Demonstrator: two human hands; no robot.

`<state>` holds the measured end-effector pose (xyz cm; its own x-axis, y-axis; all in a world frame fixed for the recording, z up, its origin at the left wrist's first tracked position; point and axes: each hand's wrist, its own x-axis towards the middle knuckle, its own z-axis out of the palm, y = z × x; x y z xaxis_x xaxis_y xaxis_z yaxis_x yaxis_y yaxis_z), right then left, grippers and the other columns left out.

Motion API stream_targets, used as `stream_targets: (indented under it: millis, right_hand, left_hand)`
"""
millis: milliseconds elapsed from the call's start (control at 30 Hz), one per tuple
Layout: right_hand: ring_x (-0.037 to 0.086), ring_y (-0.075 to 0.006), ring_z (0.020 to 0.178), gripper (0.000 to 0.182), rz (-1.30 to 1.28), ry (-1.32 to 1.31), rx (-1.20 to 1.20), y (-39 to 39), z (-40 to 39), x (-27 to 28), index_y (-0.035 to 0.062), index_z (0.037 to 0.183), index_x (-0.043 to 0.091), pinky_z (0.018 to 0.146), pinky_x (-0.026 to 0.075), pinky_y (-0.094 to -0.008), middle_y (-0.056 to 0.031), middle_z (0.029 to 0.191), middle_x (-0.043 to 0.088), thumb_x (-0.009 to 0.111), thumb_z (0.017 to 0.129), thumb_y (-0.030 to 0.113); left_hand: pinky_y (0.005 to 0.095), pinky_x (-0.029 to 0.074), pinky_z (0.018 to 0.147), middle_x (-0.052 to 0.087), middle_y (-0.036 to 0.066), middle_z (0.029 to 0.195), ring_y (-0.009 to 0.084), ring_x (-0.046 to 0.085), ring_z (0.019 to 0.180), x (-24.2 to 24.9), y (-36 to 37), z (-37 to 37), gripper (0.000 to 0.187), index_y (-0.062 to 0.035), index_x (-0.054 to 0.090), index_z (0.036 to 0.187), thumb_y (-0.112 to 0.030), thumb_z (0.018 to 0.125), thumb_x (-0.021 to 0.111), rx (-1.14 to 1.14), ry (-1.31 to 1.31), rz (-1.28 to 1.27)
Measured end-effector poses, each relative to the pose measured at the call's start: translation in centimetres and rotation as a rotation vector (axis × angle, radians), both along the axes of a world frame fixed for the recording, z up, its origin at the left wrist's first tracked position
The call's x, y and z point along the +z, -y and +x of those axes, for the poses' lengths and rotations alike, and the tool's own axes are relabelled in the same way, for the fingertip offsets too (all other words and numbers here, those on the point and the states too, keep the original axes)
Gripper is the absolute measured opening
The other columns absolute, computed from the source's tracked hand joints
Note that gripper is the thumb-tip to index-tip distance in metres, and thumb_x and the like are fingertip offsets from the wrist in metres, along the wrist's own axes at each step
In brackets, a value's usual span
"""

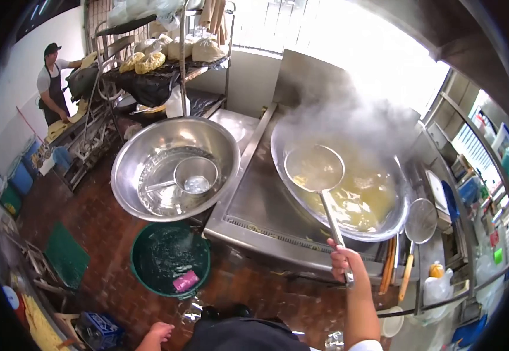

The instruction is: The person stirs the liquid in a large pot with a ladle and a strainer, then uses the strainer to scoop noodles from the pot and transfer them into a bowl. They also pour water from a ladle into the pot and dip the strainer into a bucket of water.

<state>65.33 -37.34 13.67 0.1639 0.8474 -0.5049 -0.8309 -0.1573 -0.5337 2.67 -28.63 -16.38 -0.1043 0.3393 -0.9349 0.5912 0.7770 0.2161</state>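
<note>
My right hand [346,263] is wrapped round the metal handle of a long strainer [314,168]. The strainer's round mesh head is over the left part of a large steaming wok [403,202] of yellowish liquid, with some pale yellow food in it. Steam blurs the back of the wok. Low at the bottom, my left hand [161,331] hangs beside my dark apron, its fingers curled; what it holds, if anything, is hidden.
Left of the stove stands a wide steel basin [127,169] with a metal dipper [196,175]. Below is a green tub [167,251] of water with a pink object. A second strainer [420,221] lies at right. A co-worker [51,88] stands far left by a rack [182,64].
</note>
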Motion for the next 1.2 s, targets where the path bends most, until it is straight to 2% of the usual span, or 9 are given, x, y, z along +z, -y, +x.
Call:
stream_targets:
  millis: [133, 400, 533, 600, 733, 800, 867, 933, 1200]
  right_hand:
    - [0.044, -0.0044, 0.045, 0.035, 0.227, -0.307, 0.005, 0.6, -1.9, -0.8, 0.0100, 0.125, 0.046, 0.039, 0.037, -0.0239, 0.0047, 0.061, 0.042, 0.044, 0.091, 0.015]
    - [0.039, -0.0086, 0.040, 0.044, 0.128, 0.001, 0.108, -0.8, -5.8, 2.3, 0.0086, 0.128, 0.039, 0.037, 0.035, -0.0251, 0.0008, 0.057, 0.040, 0.051, 0.086, 0.010]
    - [0.038, -0.0116, 0.037, 0.053, 0.151, 0.063, 0.236, -3.1, -9.1, 2.2, 0.0056, 0.129, 0.037, 0.037, 0.035, -0.0280, -0.0025, 0.056, 0.041, 0.056, 0.080, 0.007]
    - [0.039, -0.0121, 0.037, 0.054, 0.150, 0.095, 0.301, -4.5, -11.9, 2.9, 0.0032, 0.129, 0.037, 0.037, 0.035, -0.0277, -0.0032, 0.056, 0.041, 0.056, 0.078, 0.004]
    - [0.040, -0.0113, 0.042, 0.049, 0.153, 0.009, 0.566, -9.3, -19.1, 4.4, 0.0008, 0.127, 0.040, 0.040, 0.037, -0.0251, -0.0023, 0.058, 0.041, 0.057, 0.081, 0.004]
    - [0.041, -0.0103, 0.043, 0.049, 0.121, -0.071, 0.697, -12.3, -23.1, 4.6, 0.0019, 0.129, 0.039, 0.041, 0.037, -0.0237, -0.0015, 0.058, 0.041, 0.057, 0.083, 0.006]
    - [0.042, -0.0105, 0.045, 0.025, 0.057, -0.048, 0.792, -15.5, -27.8, 4.5, 0.0033, 0.109, 0.048, 0.041, 0.038, -0.0242, 0.0000, 0.060, 0.042, 0.056, 0.087, 0.011]
    - [0.042, -0.0112, 0.046, 0.014, 0.073, -0.133, 0.952, -19.2, -32.5, 2.5, 0.0051, 0.098, 0.048, 0.042, 0.038, -0.0240, 0.0001, 0.061, 0.042, 0.055, 0.089, 0.014]
    - [0.057, -0.0144, 0.066, 0.039, -0.028, 0.276, 1.207, -33.3, -49.5, -3.4, 0.0064, 0.094, 0.055, 0.062, 0.047, -0.0261, -0.0049, 0.076, 0.058, 0.041, 0.094, 0.043]
  left_hand:
    - [0.0317, 0.045, 0.055, 0.058, 0.001, 0.080, 0.0137, 0.054, 0.065, 1.5, -2.1, 1.0, 0.026, -0.0097, 0.063, 0.094, -0.031, 0.079, 0.067, -0.033, 0.022, 0.075]
    - [0.0296, 0.035, 0.041, 0.055, 0.002, 0.067, 0.0115, 0.042, 0.044, 1.7, -3.7, 2.5, 0.028, -0.0083, 0.064, 0.087, -0.036, 0.081, 0.064, -0.190, 0.086, 0.251]
    - [0.0255, 0.043, 0.057, 0.061, 0.002, 0.087, 0.0114, 0.055, 0.071, 8.7, -3.2, 8.5, 0.042, -0.0109, 0.062, 0.106, -0.047, 0.085, 0.057, -0.108, 0.433, 0.321]
    - [0.0306, 0.044, 0.083, 0.057, 0.005, 0.119, 0.0166, 0.053, 0.105, 13.8, -4.5, 12.3, 0.060, -0.0091, 0.051, 0.125, -0.055, 0.087, 0.049, -0.111, 0.574, 0.248]
    - [0.0330, 0.038, 0.094, 0.050, 0.007, 0.128, 0.0183, 0.049, 0.113, 22.9, -6.9, 18.5, 0.056, -0.0107, 0.037, 0.136, -0.047, 0.094, 0.040, -0.213, 1.073, 0.361]
    - [0.0348, 0.037, 0.097, 0.049, 0.011, 0.129, 0.0196, 0.048, 0.116, 26.2, -7.9, 19.8, 0.054, -0.0079, 0.032, 0.138, -0.042, 0.096, 0.036, -0.032, 1.281, 0.405]
    - [0.0379, 0.036, 0.100, 0.048, 0.015, 0.127, 0.0225, 0.048, 0.116, 26.0, -10.2, 19.5, 0.054, -0.0040, 0.032, 0.137, -0.038, 0.096, 0.039, 0.238, 1.485, 0.451]
    - [0.0363, 0.044, 0.092, 0.056, 0.016, 0.117, 0.0227, 0.054, 0.107, 29.3, -12.9, 16.2, 0.042, 0.0008, 0.045, 0.125, -0.024, 0.092, 0.051, 0.464, 1.301, 0.497]
    - [0.0368, 0.054, 0.073, 0.063, 0.021, 0.092, 0.0268, 0.064, 0.081, 23.1, -24.4, -1.4, 0.017, -0.0027, 0.046, 0.096, -0.002, 0.081, 0.053, 0.879, 1.130, 0.664]
